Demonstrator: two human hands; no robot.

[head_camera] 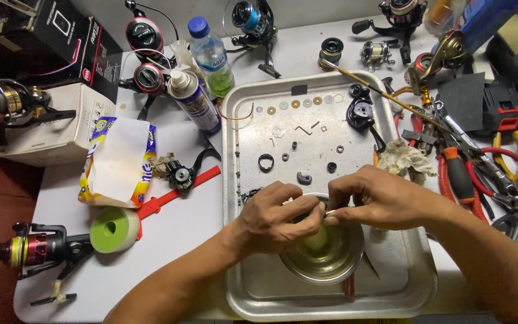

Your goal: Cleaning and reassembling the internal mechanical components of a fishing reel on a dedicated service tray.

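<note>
Both my hands meet over a small steel bowl (331, 264) of yellowish liquid that stands in a metal tray (391, 288). My left hand (277, 217) and my right hand (374, 197) pinch a small metal part (326, 210) between their fingertips, just above the bowl's far rim. Most of the part is hidden by my fingers. On the tray beyond my hands lie several small washers, rings and screws (298, 103) and a black reel body (360, 113).
Several fishing reels (40, 247) lie around the white table. A spray can (194, 99) and water bottle (211, 55) stand left of the tray. A crumpled rag (407, 159), pliers (508, 159) and other tools are on the right. A green tape roll (114, 229) sits at left.
</note>
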